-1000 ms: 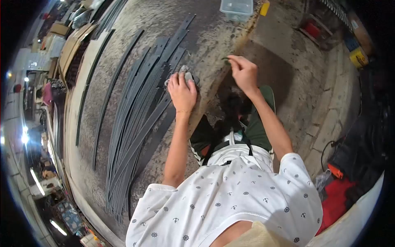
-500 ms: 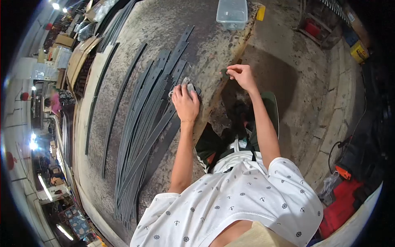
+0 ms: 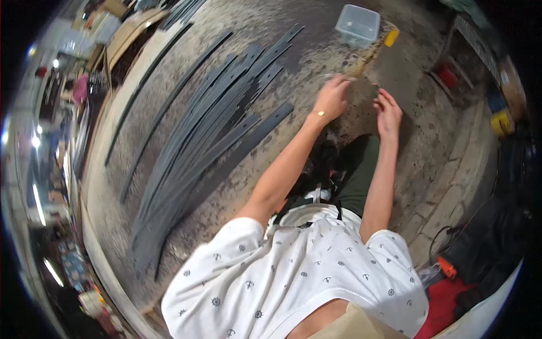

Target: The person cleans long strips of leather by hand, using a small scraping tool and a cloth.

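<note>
The bench (image 3: 110, 226) has a mottled, stained top and fills much of the view. Across it lies a long, fanned bundle of dark grey strips (image 3: 186, 135), many overlapping, with two single strips (image 3: 175, 99) apart on its outer side. Next in size, a clear tub (image 3: 358, 25) sits near the bench's far corner. The left hand (image 3: 333, 97) is near the bench edge, fingers curled together; a blurred pale sliver (image 3: 351, 78) shows at its fingertips, its hold unclear. The right hand (image 3: 389, 112), just beside, is partly curled, pinching a small dark bit (image 3: 375, 85) at its fingertips. A yellow piece (image 3: 391, 38) is beside the tub.
</note>
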The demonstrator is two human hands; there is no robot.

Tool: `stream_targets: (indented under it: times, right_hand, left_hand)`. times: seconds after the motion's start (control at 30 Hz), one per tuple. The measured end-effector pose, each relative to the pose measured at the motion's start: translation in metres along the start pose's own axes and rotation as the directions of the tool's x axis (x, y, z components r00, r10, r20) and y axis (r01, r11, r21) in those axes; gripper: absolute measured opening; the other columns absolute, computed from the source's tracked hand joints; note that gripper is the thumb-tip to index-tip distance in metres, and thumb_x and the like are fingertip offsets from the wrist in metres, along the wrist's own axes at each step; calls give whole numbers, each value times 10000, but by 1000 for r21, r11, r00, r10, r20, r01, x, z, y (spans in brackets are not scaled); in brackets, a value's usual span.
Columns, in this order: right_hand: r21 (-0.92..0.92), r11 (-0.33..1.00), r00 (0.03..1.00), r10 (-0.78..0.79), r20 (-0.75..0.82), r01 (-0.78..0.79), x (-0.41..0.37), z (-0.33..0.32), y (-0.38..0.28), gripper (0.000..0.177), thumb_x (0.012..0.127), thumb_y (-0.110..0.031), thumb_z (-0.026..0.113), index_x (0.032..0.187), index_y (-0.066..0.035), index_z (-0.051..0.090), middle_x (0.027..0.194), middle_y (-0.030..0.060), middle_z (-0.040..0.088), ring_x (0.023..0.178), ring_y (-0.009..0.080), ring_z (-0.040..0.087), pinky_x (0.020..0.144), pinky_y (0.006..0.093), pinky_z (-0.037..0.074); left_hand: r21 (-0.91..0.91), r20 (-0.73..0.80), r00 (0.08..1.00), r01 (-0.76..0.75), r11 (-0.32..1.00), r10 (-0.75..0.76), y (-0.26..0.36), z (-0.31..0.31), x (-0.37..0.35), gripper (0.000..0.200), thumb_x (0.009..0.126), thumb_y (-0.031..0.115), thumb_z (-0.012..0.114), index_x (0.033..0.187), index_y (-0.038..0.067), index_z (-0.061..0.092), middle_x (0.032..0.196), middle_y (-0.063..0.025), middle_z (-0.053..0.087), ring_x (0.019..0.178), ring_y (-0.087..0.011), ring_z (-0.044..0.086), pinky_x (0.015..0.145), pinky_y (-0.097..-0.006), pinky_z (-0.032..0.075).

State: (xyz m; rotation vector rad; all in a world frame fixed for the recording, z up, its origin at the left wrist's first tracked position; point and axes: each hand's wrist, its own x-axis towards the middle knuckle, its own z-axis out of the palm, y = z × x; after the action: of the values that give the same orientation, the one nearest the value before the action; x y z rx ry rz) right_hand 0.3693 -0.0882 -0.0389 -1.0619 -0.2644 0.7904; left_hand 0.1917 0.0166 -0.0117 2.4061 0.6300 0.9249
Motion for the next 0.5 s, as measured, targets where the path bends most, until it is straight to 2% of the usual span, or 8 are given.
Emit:
stream_targets:
  times: [0.03, 0.13, 0.2, 0.23, 0.3, 0.37, 0.47, 0.5]
  right_hand:
    - [82, 996, 999, 20, -29, -17, -4, -11, -9, 271, 934, 6, 660, 1197, 71, 664, 985, 88, 694, 829, 141, 663, 679, 258, 549]
    - [1, 999, 999, -39, -28, 39, -11, -35, -30, 312, 937, -7, 672, 1236, 79, 646, 981, 82, 695, 833, 142, 664, 667, 265, 547]
    - [-205, 977, 993, -80, -91, 60, -14, -47, -36, 321, 931, -60, 713, 1224, 63, 664, 956, 74, 692, 815, 130, 651, 662, 261, 540]
    - [-211, 976, 993, -75, -88, 55, -10, -50, -37, 321, 931, -60, 713, 1224, 63, 664, 956, 74, 692, 815, 130, 651, 662, 261, 540]
    - [-421, 903, 996, -91, 9, 87, -4, -54, -39, 313, 922, -116, 745, 1190, 38, 696, 917, 66, 691, 775, 113, 633, 659, 246, 533]
    - [-451, 887, 995, -96, 27, 98, -10, -31, -42, 290, 914, -138, 758, 1158, 16, 720, 886, 60, 690, 732, 102, 615, 642, 238, 527]
    - [-429, 894, 986, -74, 147, 131, -6, -4, -39, 288, 916, -123, 751, 1154, 35, 714, 875, 68, 694, 731, 110, 631, 632, 249, 540]
    - [-427, 894, 986, -75, 148, 132, -4, 1, -35, 288, 916, -123, 751, 1154, 35, 714, 875, 68, 694, 731, 110, 631, 632, 249, 540]
  left_hand:
    - [3, -30, 999, 35, 999, -35, 11, -6, 8, 516, 738, -65, 613, 1249, 11, 609, 1315, -210, 584, 1286, -405, 506, 1077, -449, 438]
    - [-181, 243, 959, 194, 964, -148, 24, -24, 18, 411, 741, -68, 613, 1141, 11, 661, 1189, -170, 652, 1172, -392, 587, 1018, -439, 481]
    - [66, -275, 951, -125, 990, 138, 10, -43, -2, 304, 751, -57, 631, 1040, 23, 686, 1053, -148, 683, 1027, -379, 636, 933, -444, 510]
    - [206, -339, 925, -104, 973, 171, -11, -65, -7, 284, 755, -43, 660, 1026, 40, 688, 1032, -146, 684, 1009, -360, 638, 916, -426, 500]
    - [557, -292, 955, 211, 803, -48, -34, -108, -25, 259, 872, 172, 671, 1108, 66, 666, 1317, -145, 569, 1262, -366, 503, 1002, -548, 396]
    - [748, -378, 925, 292, 596, 21, -56, -136, -41, 367, 918, 277, 669, 1231, 89, 638, 1343, -149, 536, 1230, -357, 496, 974, -571, 368]
    - [659, -305, 952, 212, 722, -1, -33, -159, -73, 366, 903, 241, 689, 1225, 72, 652, 1302, -150, 567, 1168, -337, 535, 933, -523, 425]
    - [564, -139, 987, 146, 813, -80, -29, -155, -87, 349, 897, 209, 692, 1212, 63, 661, 1259, -146, 583, 1124, -325, 552, 902, -487, 447]
